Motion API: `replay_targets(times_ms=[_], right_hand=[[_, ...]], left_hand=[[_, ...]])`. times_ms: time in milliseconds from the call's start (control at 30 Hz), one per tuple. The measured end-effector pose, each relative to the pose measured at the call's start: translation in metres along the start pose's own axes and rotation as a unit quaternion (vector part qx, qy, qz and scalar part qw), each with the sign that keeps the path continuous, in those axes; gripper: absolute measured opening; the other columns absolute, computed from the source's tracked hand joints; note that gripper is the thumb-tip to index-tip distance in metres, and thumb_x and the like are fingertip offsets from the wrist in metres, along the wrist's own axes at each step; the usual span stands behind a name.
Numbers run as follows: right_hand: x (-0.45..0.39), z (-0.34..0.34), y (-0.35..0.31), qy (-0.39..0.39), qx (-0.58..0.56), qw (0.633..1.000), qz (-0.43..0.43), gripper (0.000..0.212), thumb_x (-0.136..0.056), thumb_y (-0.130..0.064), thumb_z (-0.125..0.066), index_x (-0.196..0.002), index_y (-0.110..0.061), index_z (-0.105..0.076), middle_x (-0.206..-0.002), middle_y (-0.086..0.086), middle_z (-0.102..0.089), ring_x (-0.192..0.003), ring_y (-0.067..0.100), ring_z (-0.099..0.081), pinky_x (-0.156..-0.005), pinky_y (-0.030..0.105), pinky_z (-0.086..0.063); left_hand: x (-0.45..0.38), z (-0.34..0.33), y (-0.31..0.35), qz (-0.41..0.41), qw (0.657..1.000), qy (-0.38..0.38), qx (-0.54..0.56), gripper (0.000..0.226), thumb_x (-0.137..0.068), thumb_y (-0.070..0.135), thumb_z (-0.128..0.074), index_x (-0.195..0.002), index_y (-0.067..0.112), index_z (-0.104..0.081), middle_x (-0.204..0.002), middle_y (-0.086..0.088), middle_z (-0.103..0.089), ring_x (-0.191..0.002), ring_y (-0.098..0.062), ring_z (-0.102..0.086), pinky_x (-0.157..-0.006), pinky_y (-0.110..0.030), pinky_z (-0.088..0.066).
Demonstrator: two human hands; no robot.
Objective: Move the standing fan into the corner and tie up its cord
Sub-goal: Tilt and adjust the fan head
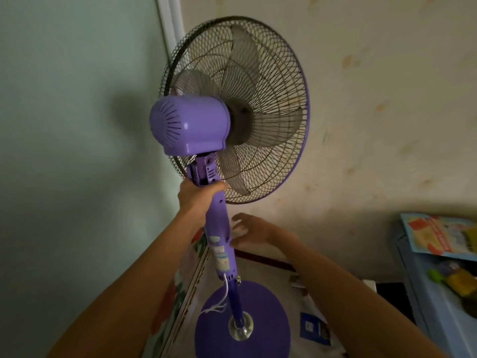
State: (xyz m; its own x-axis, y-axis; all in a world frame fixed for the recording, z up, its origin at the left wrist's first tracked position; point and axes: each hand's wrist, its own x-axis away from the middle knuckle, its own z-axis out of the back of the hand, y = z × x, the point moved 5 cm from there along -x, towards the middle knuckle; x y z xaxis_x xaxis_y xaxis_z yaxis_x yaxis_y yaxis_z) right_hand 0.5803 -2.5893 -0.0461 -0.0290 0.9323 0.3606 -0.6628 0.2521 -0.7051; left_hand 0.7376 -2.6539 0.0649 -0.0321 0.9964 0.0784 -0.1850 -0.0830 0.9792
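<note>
Head view: standing fan [222,140], in room corner; left hand [197,193] gripping its neck; right hand [249,229] spread, empty, beside pole. White cord [222,298] dangling loose, apparently untied. Placement seemingly done; tying outstanding.

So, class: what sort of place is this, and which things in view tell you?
Probably a room in a home: a purple standing fan near a stained wall corner, and a blue cabinet topped with papers.

Floor [296,293] — fan base [258,306], perhaps papers [315,329]
</note>
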Motion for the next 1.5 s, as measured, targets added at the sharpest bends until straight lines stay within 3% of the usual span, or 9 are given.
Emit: replay_targets(times_ms=[133,267,367,500,833,967,1100,1367,1500], right_hand=[[0.010,0.112,0.028,0.240,-0.110,0.963,-0.060,0.015,-0.098,-0.017,-0.062,-0.112,-0.012,-0.067,-0.120,0.013,-0.071,-0.110,0.030,-0.068,-0.093,0.038,-0.052],[0.037,0.182,0.008,0.361,-0.481,0.798,0.039,0.046,-0.104,-0.041,-0.044,-0.135,-0.008,-0.055,-0.123,0.012,-0.069,-0.116,0.034,-0.066,-0.094,0.047,-0.055],[0.048,0.206,-0.029,0.338,-0.442,0.824,0.112,0.064,-0.094,-0.065,-0.044,-0.142,-0.024,-0.046,-0.138,0.007,-0.059,-0.123,0.028,-0.061,-0.094,0.048,-0.055],[0.050,0.211,-0.034,0.406,-0.353,0.836,0.108,0.077,-0.084,-0.051,-0.071,-0.146,-0.017,-0.039,-0.135,0.011,-0.059,-0.120,0.031,-0.063,-0.094,0.054,-0.057],[0.043,0.194,0.056,0.515,-0.373,0.769,0.062,0.047,-0.079,-0.038,-0.082,-0.118,-0.026,-0.060,-0.109,-0.002,-0.072,-0.103,0.018,-0.072,-0.086,0.046,-0.062],[0.042,0.195,0.091,0.520,-0.375,0.766,0.054,0.048,-0.080,-0.033,-0.083,-0.121,-0.020,-0.060,-0.109,-0.002,-0.073,-0.102,0.018,-0.072,-0.088,0.044,-0.061],[0.042,0.189,0.119,0.523,-0.362,0.771,0.039,0.065,-0.079,-0.030,-0.085,-0.132,-0.007,-0.055,-0.110,0.002,-0.071,-0.097,0.014,-0.071,-0.081,0.032,-0.060],[0.042,0.174,0.161,0.529,-0.298,0.794,0.018,0.076,-0.077,-0.025,-0.088,-0.139,-0.004,-0.050,-0.126,0.015,-0.067,-0.115,0.026,-0.066,-0.096,0.049,-0.056],[0.055,0.166,0.178,0.539,-0.269,0.798,0.012,0.078,-0.075,-0.032,-0.088,-0.139,-0.004,-0.051,-0.125,0.012,-0.067,-0.114,0.022,-0.066,-0.096,0.047,-0.057]], left_hand=[[-0.035,-0.012,-0.002,-0.007,1.000,-0.014,0.004,0.030,-0.059,0.022,-0.089,-0.077,0.027,-0.066,-0.075,0.012,-0.067,-0.069,-0.005,-0.061,-0.056,-0.018,-0.045],[-0.058,-0.022,-0.010,-0.025,0.999,-0.042,0.017,0.033,-0.059,0.018,-0.089,-0.070,0.031,-0.061,-0.069,0.020,-0.062,-0.054,0.006,-0.056,-0.038,-0.005,-0.036],[-0.077,-0.036,-0.026,-0.033,0.996,-0.081,0.014,0.033,-0.059,0.016,-0.090,-0.072,0.031,-0.064,-0.070,0.020,-0.065,-0.056,0.007,-0.058,-0.040,-0.004,-0.039],[-0.086,-0.053,-0.056,-0.032,0.989,-0.141,-0.017,0.035,-0.052,0.029,-0.089,-0.079,0.032,-0.068,-0.068,0.019,-0.072,-0.060,0.001,-0.066,-0.050,-0.016,-0.050],[-0.093,-0.123,-0.099,-0.047,0.975,-0.209,-0.061,0.031,-0.061,0.013,-0.088,-0.088,0.017,-0.072,-0.073,0.013,-0.072,-0.060,0.007,-0.064,-0.051,-0.011,-0.047],[-0.091,-0.159,-0.126,-0.019,0.974,-0.216,-0.070,0.039,-0.053,0.023,-0.085,-0.089,0.020,-0.071,-0.090,-0.005,-0.076,-0.081,-0.020,-0.072,-0.072,-0.031,-0.058],[-0.086,-0.181,-0.161,0.001,0.973,-0.223,-0.062,0.035,-0.050,0.029,-0.087,-0.081,0.031,-0.072,-0.083,0.008,-0.077,-0.077,-0.011,-0.072,-0.067,-0.027,-0.057],[-0.076,-0.215,-0.219,0.028,0.966,-0.247,-0.067,0.048,-0.049,0.038,-0.090,-0.092,0.044,-0.071,-0.094,0.018,-0.076,-0.089,-0.008,-0.071,-0.080,-0.037,-0.057],[-0.065,-0.233,-0.235,0.024,0.964,-0.257,-0.071,0.052,-0.051,0.041,-0.090,-0.097,0.050,-0.067,-0.095,0.028,-0.072,-0.087,0.003,-0.068,-0.072,-0.023,-0.052]])
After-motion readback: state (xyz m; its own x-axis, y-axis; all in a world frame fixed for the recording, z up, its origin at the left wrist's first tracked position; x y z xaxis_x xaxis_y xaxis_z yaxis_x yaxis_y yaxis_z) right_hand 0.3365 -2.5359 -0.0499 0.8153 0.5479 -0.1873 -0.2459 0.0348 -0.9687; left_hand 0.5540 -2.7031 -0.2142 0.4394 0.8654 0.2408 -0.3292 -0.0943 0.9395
